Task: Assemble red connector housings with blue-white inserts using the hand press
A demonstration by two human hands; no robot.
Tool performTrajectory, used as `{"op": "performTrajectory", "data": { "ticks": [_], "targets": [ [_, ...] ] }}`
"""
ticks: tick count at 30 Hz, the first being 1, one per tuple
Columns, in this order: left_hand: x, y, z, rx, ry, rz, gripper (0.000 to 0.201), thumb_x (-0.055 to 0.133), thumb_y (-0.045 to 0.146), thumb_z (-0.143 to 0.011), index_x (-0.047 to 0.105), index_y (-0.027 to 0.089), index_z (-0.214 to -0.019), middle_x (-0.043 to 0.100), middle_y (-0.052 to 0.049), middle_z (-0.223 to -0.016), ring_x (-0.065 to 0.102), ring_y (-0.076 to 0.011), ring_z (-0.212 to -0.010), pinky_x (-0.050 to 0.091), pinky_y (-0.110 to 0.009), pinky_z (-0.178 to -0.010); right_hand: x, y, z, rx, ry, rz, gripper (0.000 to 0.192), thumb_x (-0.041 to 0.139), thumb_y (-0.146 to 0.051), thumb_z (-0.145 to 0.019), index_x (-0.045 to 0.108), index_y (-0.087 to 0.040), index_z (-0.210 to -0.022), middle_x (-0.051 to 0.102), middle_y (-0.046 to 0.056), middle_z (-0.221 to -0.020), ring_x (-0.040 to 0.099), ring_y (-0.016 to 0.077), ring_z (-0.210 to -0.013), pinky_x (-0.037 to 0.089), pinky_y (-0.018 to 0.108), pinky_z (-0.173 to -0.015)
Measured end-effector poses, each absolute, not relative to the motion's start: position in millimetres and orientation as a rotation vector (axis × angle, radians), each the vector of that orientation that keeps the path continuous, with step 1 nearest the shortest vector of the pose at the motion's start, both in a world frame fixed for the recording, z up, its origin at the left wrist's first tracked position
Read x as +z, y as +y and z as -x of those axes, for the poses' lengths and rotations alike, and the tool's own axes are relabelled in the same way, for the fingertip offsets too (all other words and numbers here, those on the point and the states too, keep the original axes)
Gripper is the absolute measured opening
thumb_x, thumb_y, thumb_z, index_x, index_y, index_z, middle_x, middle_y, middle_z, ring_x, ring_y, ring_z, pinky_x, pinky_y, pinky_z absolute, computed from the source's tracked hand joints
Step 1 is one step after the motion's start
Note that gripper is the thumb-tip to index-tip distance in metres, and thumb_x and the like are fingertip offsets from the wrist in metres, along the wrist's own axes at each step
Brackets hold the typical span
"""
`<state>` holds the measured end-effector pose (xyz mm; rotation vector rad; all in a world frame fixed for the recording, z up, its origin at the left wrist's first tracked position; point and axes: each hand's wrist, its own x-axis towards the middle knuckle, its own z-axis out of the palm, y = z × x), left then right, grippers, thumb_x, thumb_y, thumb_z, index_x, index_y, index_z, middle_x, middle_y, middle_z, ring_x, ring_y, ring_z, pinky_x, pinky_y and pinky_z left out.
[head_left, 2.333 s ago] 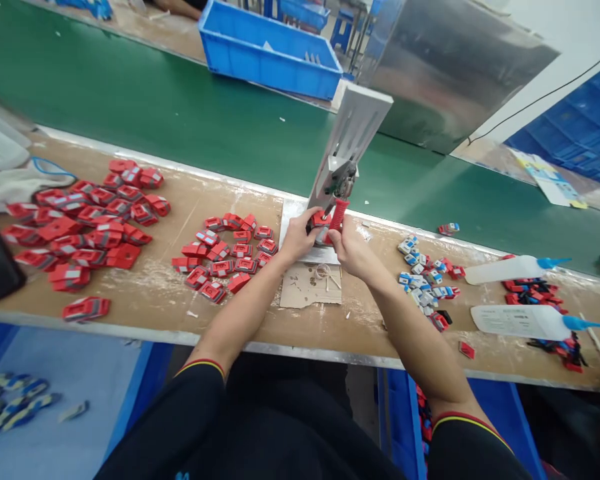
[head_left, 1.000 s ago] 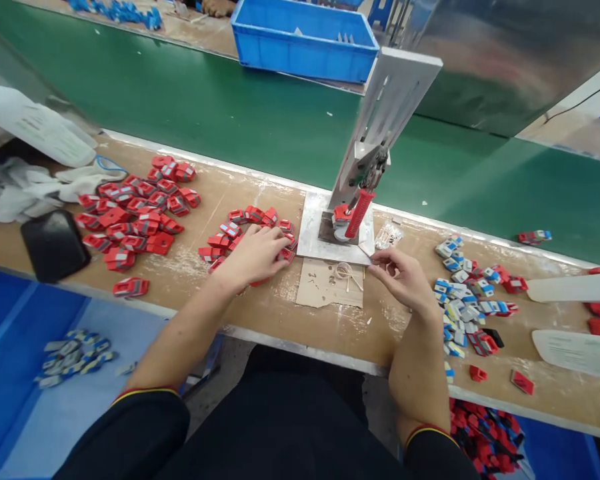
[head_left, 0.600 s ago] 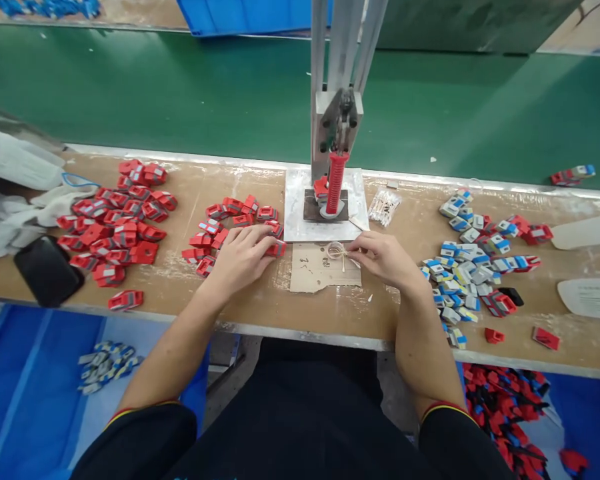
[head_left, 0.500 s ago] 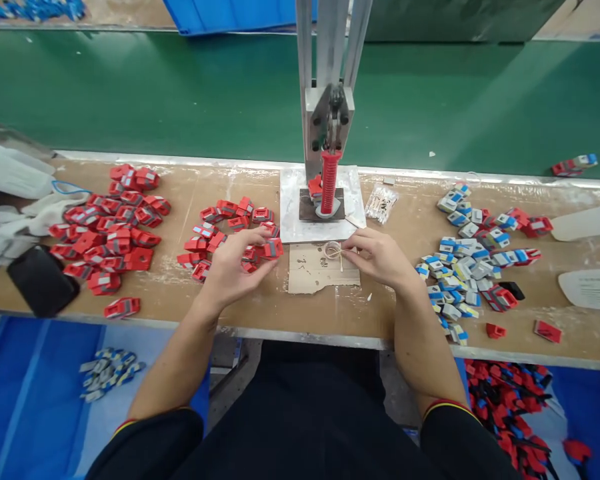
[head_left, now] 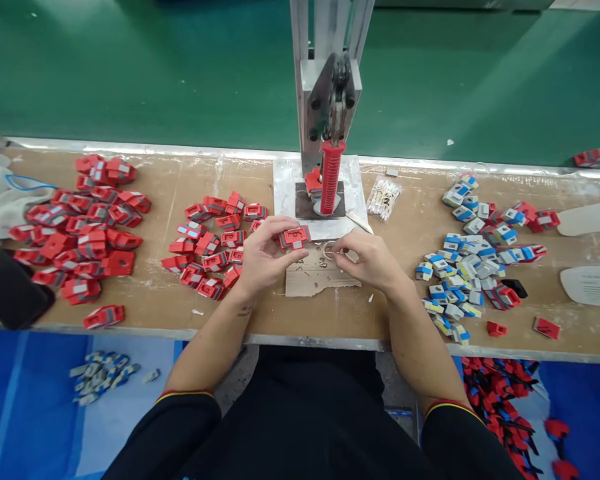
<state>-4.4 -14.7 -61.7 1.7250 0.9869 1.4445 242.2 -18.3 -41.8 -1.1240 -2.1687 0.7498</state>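
Note:
My left hand (head_left: 266, 259) grips a red and grey plastic part (head_left: 295, 237) between thumb and fingers, its recessed side facing up. Opposite it, my right hand (head_left: 373, 261) is closed in a pinch on a cotton swab, now mostly hidden by the fingers. The fingertips are at a small clear round cup (head_left: 328, 249) on a piece of cardboard (head_left: 305, 285) with dark spots. Just behind both hands stands a press with a red handle (head_left: 331, 177), with another red part (head_left: 313, 181) beside the handle at its base.
Red parts lie in a near pile (head_left: 210, 247) and a larger far-left pile (head_left: 90, 227). Blue, white and grey parts (head_left: 460, 267) are heaped on the right. A bag of cotton swabs (head_left: 384, 198) lies right of the press. A black phone-like object (head_left: 13, 290) rests at left.
My left hand has moved right, away from the near pile, with a red part in its fingers. My right hand stays by the cup. The view has tilted down and shifted.

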Motion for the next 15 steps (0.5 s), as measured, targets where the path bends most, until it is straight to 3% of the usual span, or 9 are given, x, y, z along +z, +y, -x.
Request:
{"op": "performTrajectory", "data": {
  "ticks": [8, 15],
  "targets": [
    [-62, -25, -2, 1.401, 1.008, -1.721, 0.040, 0.090, 0.044, -0.081, 0.074, 0.022, -0.110, 0.078, -0.007, -0.104, 0.075, -0.0202, -0.098, 0.063, -0.035, -0.087, -31, -21, -249, 0.756, -2.070, 1.122, 0.013, 0.063, -0.024, -0.089, 0.068, -0.026, -0.077, 0.071, 0.003, -0.074, 0.062, 0.0194, -0.069, 0.047, 0.035, -0.066],
    [-59, -33, -9, 1.388, 0.979, -1.726, 0.038, 0.093, 0.042, -0.077, 0.076, 0.019, -0.102, 0.079, -0.006, -0.096, 0.075, -0.0174, -0.086, 0.061, -0.030, -0.077, -18, -34, -239, 0.684, -1.341, 0.895, 0.020, 0.080, -0.034, -0.089, 0.065, -0.027, -0.079, 0.070, 0.001, -0.071, 0.065, 0.0184, -0.065, 0.051, 0.034, -0.061]
  ]
}}
